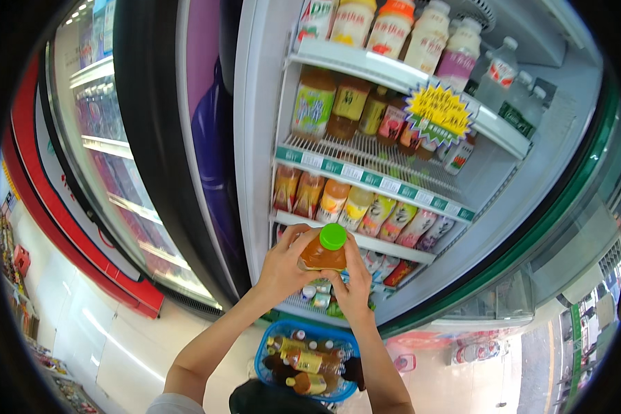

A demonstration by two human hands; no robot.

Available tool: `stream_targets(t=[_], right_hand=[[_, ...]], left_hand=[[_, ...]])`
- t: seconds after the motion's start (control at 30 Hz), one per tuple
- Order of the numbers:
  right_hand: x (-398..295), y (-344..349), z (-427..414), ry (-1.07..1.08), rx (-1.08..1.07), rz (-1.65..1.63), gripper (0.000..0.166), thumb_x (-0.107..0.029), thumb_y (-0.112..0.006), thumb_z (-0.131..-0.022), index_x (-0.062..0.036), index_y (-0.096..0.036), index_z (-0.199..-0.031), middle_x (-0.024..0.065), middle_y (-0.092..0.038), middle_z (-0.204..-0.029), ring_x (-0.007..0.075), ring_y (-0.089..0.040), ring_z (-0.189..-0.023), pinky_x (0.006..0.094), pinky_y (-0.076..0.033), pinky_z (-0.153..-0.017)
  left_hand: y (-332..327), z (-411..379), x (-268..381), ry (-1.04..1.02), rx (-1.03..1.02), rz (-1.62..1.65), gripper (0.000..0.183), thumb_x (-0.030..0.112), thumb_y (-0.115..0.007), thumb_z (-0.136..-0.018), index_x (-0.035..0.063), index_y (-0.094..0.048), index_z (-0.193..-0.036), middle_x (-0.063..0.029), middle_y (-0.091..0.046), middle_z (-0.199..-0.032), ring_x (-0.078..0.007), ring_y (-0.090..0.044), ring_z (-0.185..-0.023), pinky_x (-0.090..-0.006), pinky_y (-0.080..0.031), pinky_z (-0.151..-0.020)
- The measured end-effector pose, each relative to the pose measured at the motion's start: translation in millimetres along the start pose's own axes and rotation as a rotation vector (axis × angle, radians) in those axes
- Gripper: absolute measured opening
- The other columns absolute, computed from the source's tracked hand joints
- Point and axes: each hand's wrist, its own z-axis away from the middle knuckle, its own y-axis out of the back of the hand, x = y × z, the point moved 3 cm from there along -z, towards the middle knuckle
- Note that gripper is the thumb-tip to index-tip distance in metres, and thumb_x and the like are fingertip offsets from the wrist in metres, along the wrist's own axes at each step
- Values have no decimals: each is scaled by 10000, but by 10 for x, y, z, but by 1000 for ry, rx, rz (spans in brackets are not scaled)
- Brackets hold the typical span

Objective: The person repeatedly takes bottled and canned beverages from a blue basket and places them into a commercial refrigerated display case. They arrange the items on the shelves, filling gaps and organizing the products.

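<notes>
Between my two hands is a bottle of brown drink (325,257) with a bright green cap, held upright in front of the open drinks fridge. My left hand (285,261) grips its left side and my right hand (356,282) its right side. Behind the bottle, a row of juice and other drink bottles (336,199) stands on a fridge shelf. The shelf above (393,155) holds several tea bottles (349,106) towards the back, with bare wire rack in front of them. My hands hide part of the lower shelves.
A blue plastic basket (260,357) with several drink bottles (308,359) sits below my arms. A yellow starburst sign (439,115) hangs from the upper shelf, which carries white bottles (428,36). Another glass-door fridge (129,171) stands left; the green-edged door (541,243) is right.
</notes>
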Motion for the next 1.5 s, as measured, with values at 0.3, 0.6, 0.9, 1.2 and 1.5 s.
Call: stream_targets(t=[0.3, 0.6, 0.9, 1.2, 1.5], right_hand=[[223, -498, 1478, -482, -225, -117, 739, -76, -795, -824, -50, -453, -1478, 213, -579, -1396, 353, -613, -1234, 376, -516, -975], [402, -999, 2675, -742, -421, -132, 773, -165, -800, -818, -100, -420, -1488, 192, -558, -1417, 403, -619, -1177, 432, -550, -927], [230, -1333, 3226, -746, -643, -55, 761, -229, -784, -829, -125, -416, -1488, 187, -572, -1394, 419, -609, -1171, 469, -525, -952], [250, -1512, 3678, -751, -727, 35, 780, -378, -780, -834, -96, -433, -1474, 265, -626, -1257, 435, -640, -1076, 495, -527, -893], [407, -1495, 3822, -832, -799, 34, 778, -374, -771, -853, -98, -419, -1489, 233, -613, -1318, 421, -632, -1132, 467, -529, -922]], left_hand=[[-620, 1391, -838, 332, -199, 126, 852, 192, -934, -601, 47, -549, -1347, -169, -595, -1256, -362, -612, -1154, -404, -512, -948], [-946, 2467, -1307, 695, -371, 152, 895, 186, -934, -564, 67, -545, -1361, -153, -607, -1267, -331, -619, -1160, -390, -507, -980], [-895, 3372, -1642, 823, -361, 207, 911, 192, -922, -557, 71, -533, -1372, -190, -619, -1242, -363, -636, -1117, -406, -528, -947], [-1057, 3843, -1774, 933, -355, 270, 903, 168, -916, -564, 62, -524, -1371, -205, -641, -1211, -362, -648, -1105, -412, -530, -929], [-1225, 3945, -1791, 915, -422, 183, 915, 153, -906, -594, 66, -494, -1406, -212, -645, -1183, -393, -634, -1106, -438, -527, -920]])
